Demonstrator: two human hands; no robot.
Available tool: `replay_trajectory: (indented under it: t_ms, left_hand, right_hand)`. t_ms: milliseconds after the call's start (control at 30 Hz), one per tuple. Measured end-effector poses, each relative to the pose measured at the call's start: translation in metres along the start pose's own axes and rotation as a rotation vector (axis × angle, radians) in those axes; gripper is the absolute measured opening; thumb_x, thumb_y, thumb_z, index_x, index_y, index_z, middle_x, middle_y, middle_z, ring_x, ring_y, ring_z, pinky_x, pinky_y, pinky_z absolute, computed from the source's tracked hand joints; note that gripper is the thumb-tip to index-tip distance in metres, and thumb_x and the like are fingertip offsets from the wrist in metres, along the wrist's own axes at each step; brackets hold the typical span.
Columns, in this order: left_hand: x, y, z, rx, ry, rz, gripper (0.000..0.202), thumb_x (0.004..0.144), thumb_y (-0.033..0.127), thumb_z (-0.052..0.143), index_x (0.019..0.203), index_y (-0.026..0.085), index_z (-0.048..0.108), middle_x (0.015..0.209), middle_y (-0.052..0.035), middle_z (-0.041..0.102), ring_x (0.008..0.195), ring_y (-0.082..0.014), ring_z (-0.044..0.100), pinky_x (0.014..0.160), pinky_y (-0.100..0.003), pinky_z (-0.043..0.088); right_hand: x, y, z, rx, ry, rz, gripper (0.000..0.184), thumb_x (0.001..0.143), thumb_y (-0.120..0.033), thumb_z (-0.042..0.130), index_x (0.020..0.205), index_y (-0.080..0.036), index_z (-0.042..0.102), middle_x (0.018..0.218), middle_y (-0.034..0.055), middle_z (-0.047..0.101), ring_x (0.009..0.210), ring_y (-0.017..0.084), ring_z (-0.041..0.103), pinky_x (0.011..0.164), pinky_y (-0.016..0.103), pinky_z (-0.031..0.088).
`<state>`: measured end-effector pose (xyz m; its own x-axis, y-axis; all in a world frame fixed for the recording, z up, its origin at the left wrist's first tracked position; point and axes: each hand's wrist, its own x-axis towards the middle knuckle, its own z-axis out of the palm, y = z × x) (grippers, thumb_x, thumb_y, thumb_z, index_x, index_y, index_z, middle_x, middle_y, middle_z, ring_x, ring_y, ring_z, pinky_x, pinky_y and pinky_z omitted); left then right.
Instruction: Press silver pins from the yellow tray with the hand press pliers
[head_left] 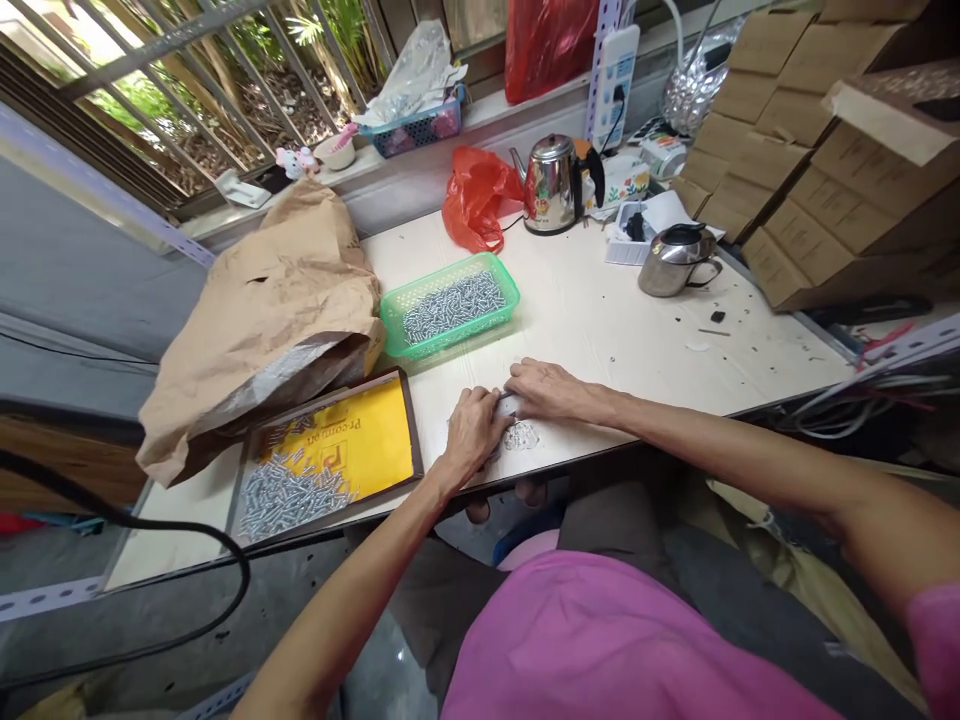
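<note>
My left hand (475,432) and my right hand (546,387) meet near the table's front edge, fingers bent inward over a small dark piece that my fingers mostly hide. Both are closed on it, and I cannot make out its kind. Just below my right hand lies a patch of small clear or whitish bits (521,434) on the table. To the left of my hands is a shallow tray (411,420) with a yellow sheet (375,440) and a heap of silver screws (289,500). A green plastic basket (450,345) behind my hands holds many small metal pieces (457,305).
A crumpled brown paper bag (277,290) lies at left. Toward the back stand a red plastic bag (476,200) and a steel kettle (551,185). A small metal pot (673,262) and stacked cardboard boxes (847,190) are at right. A black cable (187,528) loops at lower left.
</note>
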<state>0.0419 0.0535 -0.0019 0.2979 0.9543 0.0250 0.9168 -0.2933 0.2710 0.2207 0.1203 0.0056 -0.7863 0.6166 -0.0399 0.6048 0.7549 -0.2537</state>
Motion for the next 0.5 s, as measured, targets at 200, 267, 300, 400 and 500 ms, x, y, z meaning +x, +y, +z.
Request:
replay_trajectory:
  t_ms: [200,267,300,400,500]
  left_hand:
    - [-0.046,0.023,0.022,-0.039,0.146,0.094,0.036,0.094,0.023,0.048,0.128,0.013,0.05,0.144,-0.0168,0.044,0.14,-0.0293,0.032,0.109,-0.047,0.038]
    - [-0.056,0.03,0.028,-0.085,0.132,0.139,0.038,0.094,0.029,0.047,0.13,0.015,0.049,0.143,-0.0148,0.046,0.14,-0.029,0.032,0.11,-0.047,0.037]
    - [-0.059,0.034,0.03,-0.105,0.123,0.15,0.038,0.094,0.031,0.048,0.13,0.016,0.05,0.141,-0.0138,0.049,0.139,-0.0287,0.035,0.11,-0.048,0.037]
    - [-0.061,0.039,0.031,-0.153,0.111,0.141,0.038,0.094,0.035,0.05,0.128,0.018,0.052,0.135,-0.0119,0.056,0.134,-0.0283,0.043,0.112,-0.051,0.033]
    - [-0.06,0.04,0.031,-0.192,0.118,0.132,0.043,0.092,0.038,0.052,0.128,0.016,0.051,0.136,-0.0138,0.054,0.135,-0.0292,0.041,0.113,-0.051,0.031]
  right_hand:
    - [0.001,0.013,-0.004,0.075,-0.042,-0.083,0.034,0.091,-0.041,0.055,0.107,-0.014,0.066,0.1,0.0125,0.061,0.092,0.022,0.055,0.078,0.032,0.039]
    - [0.005,0.015,-0.003,0.049,-0.008,-0.029,0.023,0.092,-0.027,0.052,0.103,-0.013,0.067,0.101,0.012,0.063,0.092,0.021,0.055,0.079,0.031,0.037]
    - [0.008,0.016,-0.002,0.021,0.01,0.003,0.02,0.091,-0.022,0.052,0.099,-0.013,0.067,0.1,0.0117,0.063,0.093,0.021,0.055,0.08,0.03,0.036]
    - [0.022,0.017,-0.005,-0.056,0.049,0.075,0.019,0.092,-0.019,0.049,0.093,-0.013,0.067,0.098,0.0106,0.065,0.094,0.021,0.054,0.079,0.03,0.034]
    - [0.035,0.007,-0.013,-0.119,0.051,0.13,0.019,0.091,-0.02,0.049,0.095,-0.014,0.067,0.1,0.0115,0.065,0.097,0.023,0.053,0.078,0.031,0.033]
